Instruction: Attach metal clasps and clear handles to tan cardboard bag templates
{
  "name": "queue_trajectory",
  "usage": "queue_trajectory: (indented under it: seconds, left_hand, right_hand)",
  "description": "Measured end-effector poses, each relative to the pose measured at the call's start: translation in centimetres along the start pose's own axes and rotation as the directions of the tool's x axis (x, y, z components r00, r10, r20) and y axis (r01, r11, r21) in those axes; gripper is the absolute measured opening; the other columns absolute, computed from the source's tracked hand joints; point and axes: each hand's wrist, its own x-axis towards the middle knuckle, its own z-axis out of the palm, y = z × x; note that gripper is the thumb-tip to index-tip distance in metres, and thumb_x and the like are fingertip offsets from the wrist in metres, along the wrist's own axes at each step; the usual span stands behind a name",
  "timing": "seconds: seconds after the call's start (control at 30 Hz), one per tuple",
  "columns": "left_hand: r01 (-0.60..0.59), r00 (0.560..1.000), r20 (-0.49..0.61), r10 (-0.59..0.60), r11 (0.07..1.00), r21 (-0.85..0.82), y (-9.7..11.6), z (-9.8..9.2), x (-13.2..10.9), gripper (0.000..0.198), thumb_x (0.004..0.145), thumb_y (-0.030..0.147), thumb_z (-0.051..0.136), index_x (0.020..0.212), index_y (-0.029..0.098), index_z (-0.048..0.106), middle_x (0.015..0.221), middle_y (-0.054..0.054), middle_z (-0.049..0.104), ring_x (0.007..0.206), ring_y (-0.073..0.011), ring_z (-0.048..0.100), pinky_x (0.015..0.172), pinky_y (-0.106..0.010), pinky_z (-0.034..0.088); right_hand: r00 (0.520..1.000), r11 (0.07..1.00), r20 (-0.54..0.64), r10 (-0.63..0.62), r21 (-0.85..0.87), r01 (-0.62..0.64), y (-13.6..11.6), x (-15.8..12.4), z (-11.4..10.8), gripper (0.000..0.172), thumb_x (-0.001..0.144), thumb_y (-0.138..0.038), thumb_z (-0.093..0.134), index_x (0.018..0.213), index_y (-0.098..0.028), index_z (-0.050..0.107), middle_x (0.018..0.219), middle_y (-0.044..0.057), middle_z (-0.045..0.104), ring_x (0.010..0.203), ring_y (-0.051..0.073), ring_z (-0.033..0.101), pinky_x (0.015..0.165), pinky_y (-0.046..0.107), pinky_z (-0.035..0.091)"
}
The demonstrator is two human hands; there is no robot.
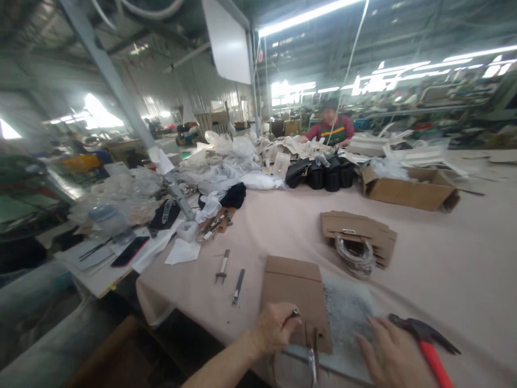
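Note:
My left hand [274,326] is closed around a short metal punch-like rod [296,312], with only its end showing above my fist. Beneath it lies a tan bag panel [293,285], its handle [313,364] wrapped in clear film and hanging toward me. The panel rests partly on a grey-white slab [349,304]. My right hand [393,350] is open, fingers spread over the slab's right edge. Just right of it is a claw hammer [424,337] with a red grip; whether my hand touches it I cannot tell.
A stack of tan panels [359,234] with a wrapped handle lies further back. Dividers [222,267] and a small flat tool [238,287] lie left. Black bags [321,173], a cardboard box [410,188] and plastic wrap [230,151] line the back, where a person [331,126] sits.

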Motion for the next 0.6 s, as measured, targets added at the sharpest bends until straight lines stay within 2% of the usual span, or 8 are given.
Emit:
queue_trajectory:
  seconds: [0.1, 0.13, 0.27, 0.3, 0.33, 0.4, 0.5, 0.6]
  left_hand:
    - [0.008, 1.0, -0.024, -0.007, 0.999, 0.035, 0.1, 0.4, -0.2, 0.014, 0.094, 0.017, 0.048, 0.089, 0.018, 0.062, 0.081, -0.004, 0.07, 0.074, -0.0158, 0.067, 0.071, -0.023, 0.053]
    - [-0.008, 1.0, -0.014, 0.009, 0.998, 0.068, 0.2, 0.5, -0.2, 0.015, 0.094, 0.017, 0.047, 0.088, 0.018, 0.062, 0.08, -0.005, 0.07, 0.074, -0.016, 0.067, 0.071, -0.024, 0.053]
    - [-0.214, 0.956, 0.237, 0.172, 0.962, 0.168, 1.3, 0.0, 0.5, 0.012, 0.087, 0.027, 0.063, 0.078, 0.018, 0.062, 0.078, -0.005, 0.07, 0.075, -0.018, 0.067, 0.072, -0.027, 0.056]
    - [-0.179, 0.955, 0.268, 0.128, 0.968, 0.174, 1.5, -0.6, 0.9, 0.015, 0.086, 0.03, 0.067, 0.078, 0.019, 0.063, 0.08, -0.004, 0.07, 0.076, -0.0175, 0.067, 0.073, -0.027, 0.057]
    - [-0.021, 0.984, 0.176, -0.02, 0.974, 0.225, 1.5, -1.3, 1.4, 0.017, 0.087, 0.034, 0.07, 0.08, 0.019, 0.066, 0.084, -0.003, 0.071, 0.078, -0.0169, 0.067, 0.074, -0.027, 0.058]
    - [0.164, 0.982, 0.048, -0.183, 0.949, 0.271, 1.1, -3.0, 2.2, 0.024, 0.096, 0.038, 0.063, 0.105, 0.017, 0.067, 0.107, -0.007, 0.069, 0.093, -0.0194, 0.067, 0.083, -0.034, 0.059]
    - [0.336, 0.941, -0.063, -0.333, 0.889, 0.311, -0.6, -5.4, 2.8, 0.035, 0.099, 0.038, 0.06, 0.126, 0.016, 0.061, 0.127, -0.01, 0.062, 0.108, -0.0237, 0.064, 0.091, -0.044, 0.058]
    - [0.457, 0.888, -0.138, -0.438, 0.821, 0.342, -2.6, -6.5, 2.9, 0.033, 0.098, 0.037, 0.061, 0.124, 0.016, 0.062, 0.123, -0.01, 0.064, 0.105, -0.0228, 0.065, 0.09, -0.042, 0.058]
  right_hand:
    - [0.976, 0.98, 0.094, -0.198, 0.025, 0.197, -6.0, -0.7, 4.6, 0.041, 0.091, -0.038, 0.053, 0.129, -0.025, 0.062, 0.131, 0.01, 0.064, 0.116, 0.029, 0.062, 0.095, 0.045, 0.052]
    - [0.973, 0.976, 0.073, -0.218, -0.011, 0.219, -7.5, -1.1, 5.7, 0.043, 0.088, -0.035, 0.053, 0.129, -0.026, 0.062, 0.132, 0.009, 0.064, 0.119, 0.031, 0.06, 0.097, 0.048, 0.05]
    - [0.97, 0.974, 0.138, -0.202, -0.074, 0.213, -9.7, -2.2, 6.5, 0.046, 0.089, -0.029, 0.048, 0.133, -0.024, 0.06, 0.135, 0.009, 0.062, 0.125, 0.032, 0.054, 0.104, 0.052, 0.042]
    - [0.964, 0.975, 0.174, -0.202, -0.06, 0.215, -9.7, -2.1, 6.0, 0.045, 0.091, -0.029, 0.046, 0.134, -0.022, 0.06, 0.136, 0.009, 0.061, 0.126, 0.032, 0.053, 0.105, 0.051, 0.041]
    - [0.959, 0.976, 0.203, -0.198, -0.047, 0.212, -9.6, -1.9, 5.6, 0.044, 0.093, -0.03, 0.046, 0.134, -0.021, 0.059, 0.137, 0.01, 0.06, 0.126, 0.032, 0.052, 0.105, 0.05, 0.041]
    - [0.951, 0.978, 0.24, -0.193, -0.029, 0.206, -9.5, -1.4, 5.0, 0.045, 0.094, -0.033, 0.047, 0.135, -0.018, 0.058, 0.138, 0.012, 0.058, 0.128, 0.033, 0.049, 0.106, 0.052, 0.039]
    - [0.947, 0.979, 0.252, -0.199, -0.002, 0.206, -9.6, -1.0, 4.8, 0.046, 0.094, -0.034, 0.047, 0.135, -0.015, 0.057, 0.139, 0.015, 0.056, 0.13, 0.035, 0.046, 0.108, 0.055, 0.036]
    - [0.948, 0.98, 0.253, -0.194, 0.011, 0.198, -9.9, -1.0, 4.9, 0.047, 0.095, -0.036, 0.044, 0.135, -0.014, 0.056, 0.138, 0.016, 0.056, 0.129, 0.036, 0.046, 0.107, 0.057, 0.036]
